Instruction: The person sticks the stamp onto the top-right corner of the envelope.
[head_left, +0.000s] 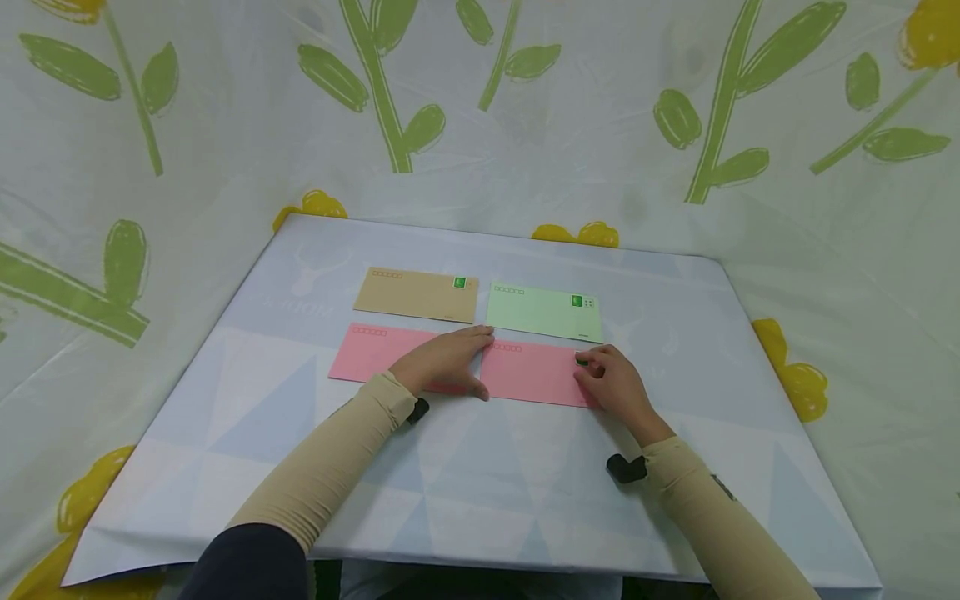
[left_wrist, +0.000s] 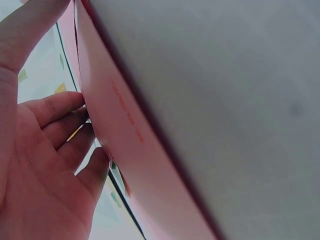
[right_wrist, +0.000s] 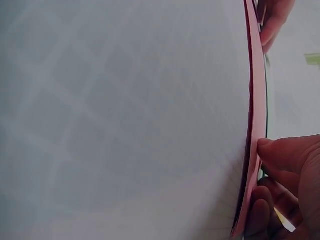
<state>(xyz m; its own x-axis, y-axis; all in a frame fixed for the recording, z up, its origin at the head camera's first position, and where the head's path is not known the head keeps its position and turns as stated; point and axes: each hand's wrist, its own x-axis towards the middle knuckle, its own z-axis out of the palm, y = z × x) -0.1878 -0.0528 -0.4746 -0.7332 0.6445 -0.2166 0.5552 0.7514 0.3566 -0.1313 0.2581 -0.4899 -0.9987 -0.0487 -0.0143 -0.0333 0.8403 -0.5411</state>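
A pink envelope (head_left: 525, 375) lies at the front right of a group of envelopes. My left hand (head_left: 448, 360) rests at its left edge with fingers extended and thumb spread, reaching across the other pink envelope (head_left: 356, 358). At the upper right corner, my right hand (head_left: 618, 387) holds a small green stamp (head_left: 582, 361) at its bent fingertips, close on the pink paper. The fingers partly cover this stamp. In the right wrist view, the thumb (right_wrist: 280, 152) is right at the envelope's face (right_wrist: 257, 115).
Behind the pink envelopes lie a brown envelope (head_left: 412, 296) and a light green envelope (head_left: 540, 317), each bearing a green stamp at its upper right. A pale patterned cloth (head_left: 480, 500) covers the table. A flowered curtain (head_left: 600, 125) stands around it.
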